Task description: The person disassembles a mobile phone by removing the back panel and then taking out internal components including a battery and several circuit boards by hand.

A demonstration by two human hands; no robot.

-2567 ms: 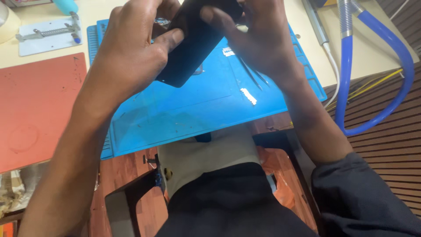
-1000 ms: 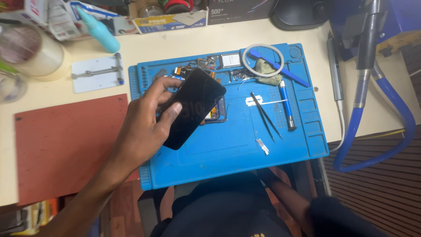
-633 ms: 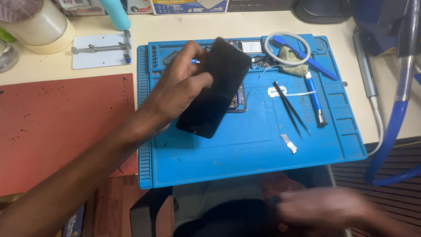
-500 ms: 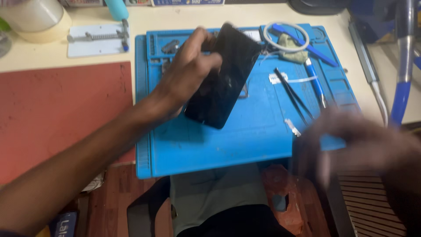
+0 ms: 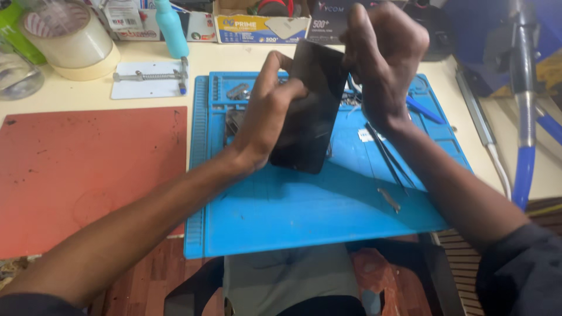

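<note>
A black phone (image 5: pixel 310 111) is held tilted above the blue work mat (image 5: pixel 304 216). My left hand (image 5: pixel 266 114) grips its left side, thumb on the dark screen. My right hand (image 5: pixel 383 55) closes on the phone's top right corner. Black tweezers (image 5: pixel 389 158) and a small metal piece (image 5: pixel 389 200) lie on the mat under my right forearm. Small parts at the mat's far edge are partly hidden by the phone.
A red mat (image 5: pixel 88 169) lies left of the blue one. Behind are a tape roll (image 5: pixel 70 41), a white clamp plate (image 5: pixel 149 79), a teal bottle (image 5: pixel 171 26) and cardboard boxes (image 5: pixel 260 23). A blue-handled tool (image 5: pixel 524 152) and a cable hang at the right.
My right hand has come up from below the bench and taken hold of the phone's top. The left hand has kept the phone and raised it toward the mat's far edge.
</note>
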